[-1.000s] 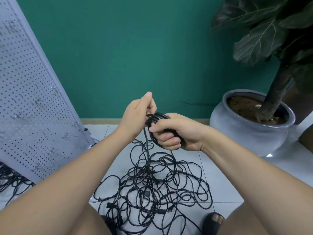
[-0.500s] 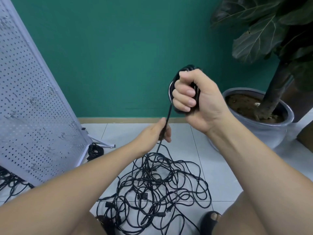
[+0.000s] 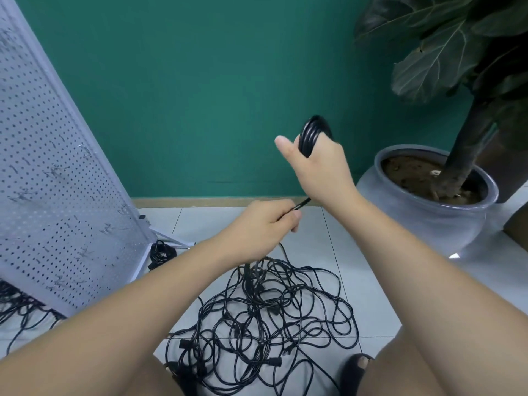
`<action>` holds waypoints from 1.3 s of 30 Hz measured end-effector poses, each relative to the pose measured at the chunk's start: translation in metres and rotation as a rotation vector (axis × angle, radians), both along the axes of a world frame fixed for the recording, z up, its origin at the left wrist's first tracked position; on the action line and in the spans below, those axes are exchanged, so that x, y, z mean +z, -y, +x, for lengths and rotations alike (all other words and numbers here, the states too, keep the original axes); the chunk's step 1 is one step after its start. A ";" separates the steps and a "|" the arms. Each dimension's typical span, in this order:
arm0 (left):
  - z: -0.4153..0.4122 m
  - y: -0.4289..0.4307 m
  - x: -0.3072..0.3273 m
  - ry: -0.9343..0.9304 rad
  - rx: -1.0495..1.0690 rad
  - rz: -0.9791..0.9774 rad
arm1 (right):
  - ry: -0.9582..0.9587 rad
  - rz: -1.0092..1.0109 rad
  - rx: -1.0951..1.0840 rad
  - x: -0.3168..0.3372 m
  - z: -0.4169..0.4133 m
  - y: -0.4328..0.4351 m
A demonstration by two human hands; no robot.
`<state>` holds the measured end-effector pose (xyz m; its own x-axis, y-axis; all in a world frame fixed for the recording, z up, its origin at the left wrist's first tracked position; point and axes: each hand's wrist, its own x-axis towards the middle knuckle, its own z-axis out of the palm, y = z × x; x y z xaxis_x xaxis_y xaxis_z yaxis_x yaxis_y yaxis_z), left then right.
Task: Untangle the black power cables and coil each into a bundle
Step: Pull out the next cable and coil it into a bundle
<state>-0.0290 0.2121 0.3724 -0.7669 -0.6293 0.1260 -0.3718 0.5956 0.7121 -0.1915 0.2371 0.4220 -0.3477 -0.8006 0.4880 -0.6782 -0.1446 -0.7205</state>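
Right hand [image 3: 321, 170] is gripping a coil [image 3: 313, 134] of black power cable, fingers curled round the loops, thumb sticking out toward 9 o'clock. Coil is poking out of the fist at 12 o'clock, up in front of the green wall [image 3: 214, 81].

Left hand [image 3: 264, 228] is sitting lower, about 7 o'clock from the right hand, fingers closed round a loose strand [image 3: 301, 203] of cable. Strand is running taut from the left fist toward 2 o'clock and passing behind the right wrist; can't tell where it is joining the coil. Below the left hand it is dropping toward 6 o'clock into the tangled pile [image 3: 274, 315] of black power cables.

Pile is lying on the tiled floor [image 3: 205, 221] at 6 o'clock of both hands, between the person's knees, loops crossing everywhere, several plugs showing.

A small coiled bundle [image 3: 161, 250] is lying on the floor at 10 o'clock of the pile, just beside the foot of the white pegboard [image 3: 57, 181]. More black cables [image 3: 17, 305] are lying under the pegboard's lower edge, at 9 o'clock of the pile.

Grey pot [image 3: 423, 224] holding a large-leaved plant [image 3: 445, 61] is standing at 3 o'clock of the right hand, well apart from the pile. A toe in a black sandal [image 3: 355, 370] is showing at 5 o'clock of the pile, near its edge.
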 end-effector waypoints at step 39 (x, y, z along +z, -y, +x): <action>0.011 0.062 0.005 -0.298 0.414 0.275 | 0.602 0.389 0.493 -0.003 0.075 -0.048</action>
